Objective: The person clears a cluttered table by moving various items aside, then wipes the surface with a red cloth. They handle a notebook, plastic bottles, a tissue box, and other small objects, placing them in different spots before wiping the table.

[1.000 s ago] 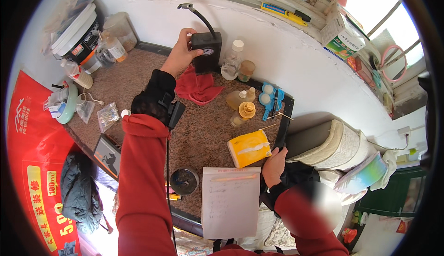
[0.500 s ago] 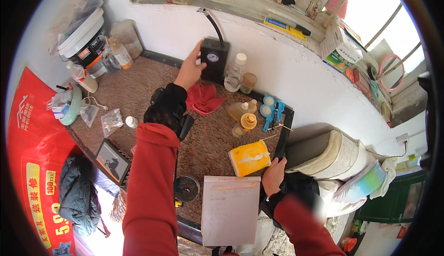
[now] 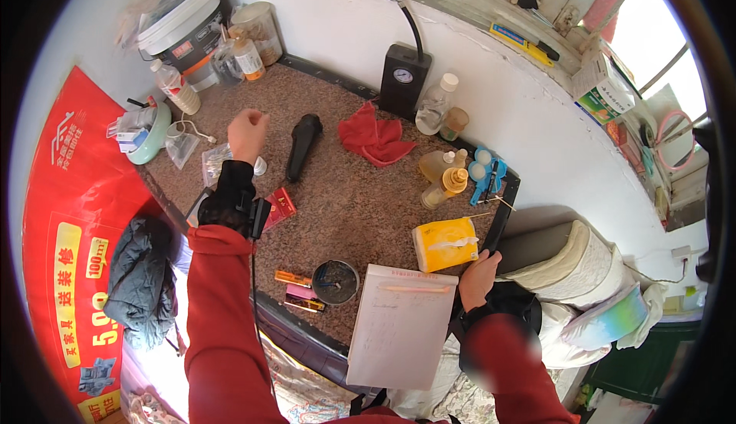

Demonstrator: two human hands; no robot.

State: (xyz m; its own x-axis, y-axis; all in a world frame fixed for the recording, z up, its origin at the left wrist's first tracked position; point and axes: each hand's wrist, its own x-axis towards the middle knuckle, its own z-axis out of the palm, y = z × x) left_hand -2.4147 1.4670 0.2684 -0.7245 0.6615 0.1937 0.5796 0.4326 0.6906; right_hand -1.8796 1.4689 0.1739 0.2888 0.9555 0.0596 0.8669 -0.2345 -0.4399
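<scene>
My left hand (image 3: 249, 134) hovers over the left part of the brown tabletop, fingers curled in; whatever they hold, if anything, is hidden. Beside it lie a clear bag of cotton swabs (image 3: 215, 165) and a small white bottle (image 3: 260, 165), partly covered by the wrist. To its right is a black elongated device (image 3: 304, 146) with a wider end. My right hand (image 3: 478, 280) is closed on the table's right edge (image 3: 502, 221), between a yellow tissue pack (image 3: 446, 246) and a notepad (image 3: 399, 332) with a pencil (image 3: 415, 289) on top.
Along the wall stand a black air pump (image 3: 404, 87) with gauge and hose, and a clear bottle (image 3: 436, 103). A red cloth (image 3: 376, 134) lies mid-table. Pump bottles (image 3: 445, 188) stand right. Nearer are a round dark ashtray (image 3: 335, 282) and a red packet (image 3: 279, 208).
My left hand has left the air pump and moved left and nearer, its fingers curling. The black device and red packet have come into sight. The view has shifted; my right hand stays at the edge.
</scene>
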